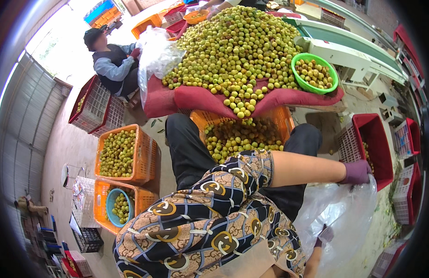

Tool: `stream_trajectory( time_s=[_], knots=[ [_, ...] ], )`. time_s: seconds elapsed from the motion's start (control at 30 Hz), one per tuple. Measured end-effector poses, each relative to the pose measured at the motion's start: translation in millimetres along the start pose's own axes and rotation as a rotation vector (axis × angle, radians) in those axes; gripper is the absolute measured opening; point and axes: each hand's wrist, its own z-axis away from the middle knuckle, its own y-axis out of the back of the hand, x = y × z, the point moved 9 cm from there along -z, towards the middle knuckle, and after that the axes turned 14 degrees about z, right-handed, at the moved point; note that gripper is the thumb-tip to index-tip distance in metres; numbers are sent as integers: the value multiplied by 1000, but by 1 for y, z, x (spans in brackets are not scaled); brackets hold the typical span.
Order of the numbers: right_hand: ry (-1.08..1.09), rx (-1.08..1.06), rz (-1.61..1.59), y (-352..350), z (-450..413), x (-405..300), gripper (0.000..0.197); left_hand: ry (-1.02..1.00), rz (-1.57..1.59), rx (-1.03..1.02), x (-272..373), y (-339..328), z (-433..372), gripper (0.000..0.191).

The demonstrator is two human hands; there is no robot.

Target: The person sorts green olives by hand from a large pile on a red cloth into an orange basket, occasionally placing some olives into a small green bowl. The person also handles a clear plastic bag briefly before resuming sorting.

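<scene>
My left hand point(357, 172), in a purple glove, reaches across my body to the right and grips the upper edge of a clear plastic bag point(343, 212). Lower down, my right hand point(325, 235), gloved too, is at the bag with plastic over part of its fingers; it seems to pinch the film. The bag hangs beside my right thigh. Between my knees stands an orange plastic crate point(287, 120) partly filled with yellow-green jujubes point(231, 144). Above it, a large heap of jujubes point(238, 45) spills down a red cloth point(204, 99) toward the crate.
A green basin point(334, 81) of jujubes sits at the heap's right edge. Orange crates point(146, 153) stand left, one holding a blue basin point(131, 208). A red-lined crate point(377, 146) is right, near a conveyor point(353, 41). A co-worker point(112, 66) sits at left with plastic sheeting point(158, 52).
</scene>
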Motion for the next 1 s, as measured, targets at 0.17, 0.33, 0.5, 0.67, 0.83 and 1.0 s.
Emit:
stream_trajectory(
  time_s=[0.17, 0.33, 0.5, 0.67, 0.83, 1.0],
  knots=[
    [2, 83, -332, 115, -56, 30, 15, 204, -179, -59, -10, 52, -8, 26],
    [-140, 369, -391, 257, -58, 83, 16, 292, 148, -75, 32, 29, -8, 33],
    [-255, 522, 38, 277, -27, 116, 18, 132, 246, -65, 63, 10, -15, 33],
    [-27, 324, -289, 312, -18, 65, 11, 107, 76, -40, 41, 17, -25, 29],
    [-248, 656, -923, 387, 28, 139, 23, 225, 420, 227, -25, 42, -35, 36],
    [-590, 1136, -383, 518, 58, 159, 34, 176, 464, 321, -76, 68, -38, 39]
  ],
)
